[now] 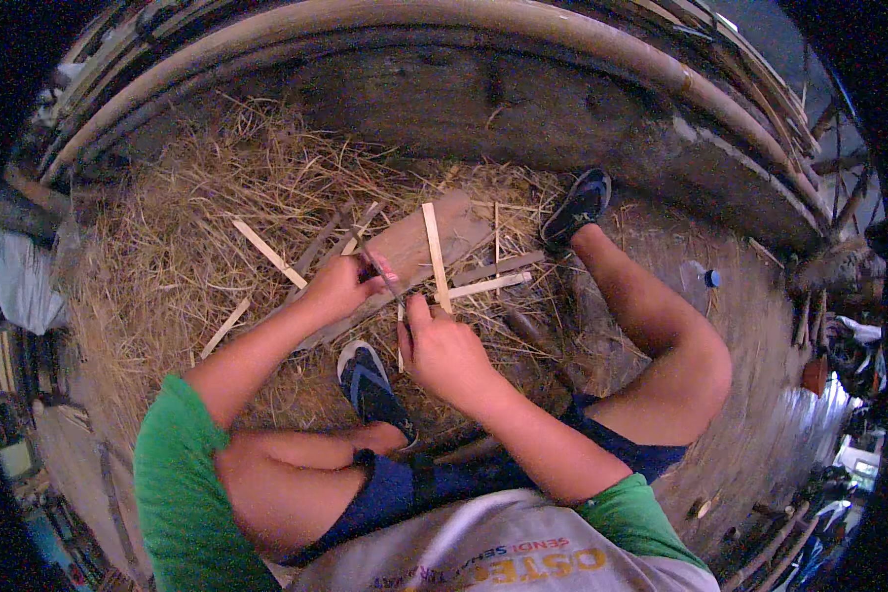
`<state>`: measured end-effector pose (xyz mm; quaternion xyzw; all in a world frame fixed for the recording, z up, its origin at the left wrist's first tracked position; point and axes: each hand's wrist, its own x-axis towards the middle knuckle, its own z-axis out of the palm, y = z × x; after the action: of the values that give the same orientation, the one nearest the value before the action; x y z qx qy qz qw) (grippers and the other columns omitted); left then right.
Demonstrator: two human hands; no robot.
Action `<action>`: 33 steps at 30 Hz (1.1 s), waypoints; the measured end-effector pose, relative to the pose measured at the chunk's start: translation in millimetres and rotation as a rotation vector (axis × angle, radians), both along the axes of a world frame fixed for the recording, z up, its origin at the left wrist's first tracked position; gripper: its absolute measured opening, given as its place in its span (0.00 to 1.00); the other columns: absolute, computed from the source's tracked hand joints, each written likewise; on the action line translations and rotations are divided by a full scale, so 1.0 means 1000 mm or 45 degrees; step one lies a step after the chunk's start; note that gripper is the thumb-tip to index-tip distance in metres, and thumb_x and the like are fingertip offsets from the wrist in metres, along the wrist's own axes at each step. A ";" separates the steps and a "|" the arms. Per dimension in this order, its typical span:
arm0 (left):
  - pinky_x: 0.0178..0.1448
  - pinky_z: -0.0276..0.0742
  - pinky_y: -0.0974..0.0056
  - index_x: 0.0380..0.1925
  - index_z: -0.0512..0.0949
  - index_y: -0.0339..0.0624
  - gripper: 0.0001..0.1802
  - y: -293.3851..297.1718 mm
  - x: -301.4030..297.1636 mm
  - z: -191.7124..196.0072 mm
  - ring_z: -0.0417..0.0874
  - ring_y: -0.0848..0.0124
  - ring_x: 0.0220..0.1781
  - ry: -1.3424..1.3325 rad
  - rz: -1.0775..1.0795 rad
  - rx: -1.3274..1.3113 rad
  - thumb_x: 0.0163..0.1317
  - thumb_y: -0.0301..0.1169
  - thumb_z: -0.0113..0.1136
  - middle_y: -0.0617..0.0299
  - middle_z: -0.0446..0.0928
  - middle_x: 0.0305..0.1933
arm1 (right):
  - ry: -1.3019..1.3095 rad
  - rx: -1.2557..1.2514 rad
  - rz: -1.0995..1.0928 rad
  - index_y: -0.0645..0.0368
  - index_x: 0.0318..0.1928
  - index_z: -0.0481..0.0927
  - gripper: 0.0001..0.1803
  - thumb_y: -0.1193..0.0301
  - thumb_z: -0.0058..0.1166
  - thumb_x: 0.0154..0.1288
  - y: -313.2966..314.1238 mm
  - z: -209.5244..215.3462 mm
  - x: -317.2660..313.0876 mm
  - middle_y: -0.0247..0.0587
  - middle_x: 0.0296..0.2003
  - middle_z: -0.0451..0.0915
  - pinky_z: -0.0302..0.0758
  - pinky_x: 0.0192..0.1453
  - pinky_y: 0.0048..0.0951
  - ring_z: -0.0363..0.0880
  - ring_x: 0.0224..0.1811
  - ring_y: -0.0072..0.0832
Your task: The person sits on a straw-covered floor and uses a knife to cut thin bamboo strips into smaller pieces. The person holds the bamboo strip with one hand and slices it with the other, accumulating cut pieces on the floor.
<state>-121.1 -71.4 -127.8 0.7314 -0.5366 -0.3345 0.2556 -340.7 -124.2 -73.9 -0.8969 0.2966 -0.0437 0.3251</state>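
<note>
My left hand [348, 286] is closed, its fingers curled, over a worn wooden board [454, 227]. Beside it, my right hand [446, 347] is closed with the thumb up. A thin dark blade-like strip [377, 261] slants from my right hand past the left fingers; its lower end is hidden in my right grip. What the left fingers hold is hidden. One pale split-wood strip [433, 247] lies across the board, and another pale strip [488, 286] crosses near its lower end. Further pale strips [266, 252] lie on the straw to the left.
Straw and shavings [187, 237] cover the ground around the board. My shod feet [577, 207] stand on either side of it. A long bamboo pole [444, 18] runs above a low wall [444, 109] at the back. A clear bottle with a blue cap [712, 278] lies to the right.
</note>
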 end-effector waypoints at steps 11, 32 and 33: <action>0.50 0.79 0.57 0.40 0.85 0.43 0.13 -0.002 -0.005 0.006 0.87 0.58 0.43 -0.048 0.029 -0.061 0.65 0.40 0.64 0.56 0.85 0.38 | -0.011 -0.032 -0.026 0.62 0.45 0.64 0.13 0.66 0.49 0.71 0.005 0.001 0.000 0.63 0.29 0.78 0.80 0.29 0.56 0.81 0.26 0.61; 0.43 0.80 0.51 0.41 0.83 0.36 0.22 -0.001 0.009 -0.024 0.87 0.51 0.37 -0.012 0.001 -0.095 0.61 0.46 0.66 0.48 0.85 0.32 | 0.038 0.259 -0.026 0.64 0.48 0.66 0.16 0.64 0.50 0.71 -0.013 0.019 0.003 0.67 0.26 0.80 0.77 0.43 0.61 0.81 0.34 0.65; 0.44 0.81 0.51 0.40 0.83 0.36 0.22 -0.001 0.010 -0.017 0.87 0.51 0.38 0.011 -0.030 -0.095 0.61 0.47 0.66 0.47 0.85 0.33 | 0.052 0.260 -0.035 0.64 0.48 0.66 0.16 0.64 0.50 0.71 -0.013 0.019 0.003 0.67 0.27 0.80 0.77 0.43 0.61 0.80 0.35 0.66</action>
<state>-111.0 -72.1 -144.6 0.7135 -0.5562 -0.3203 0.2811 -337.7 -137.6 -55.2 -0.8556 0.3182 0.0007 0.4082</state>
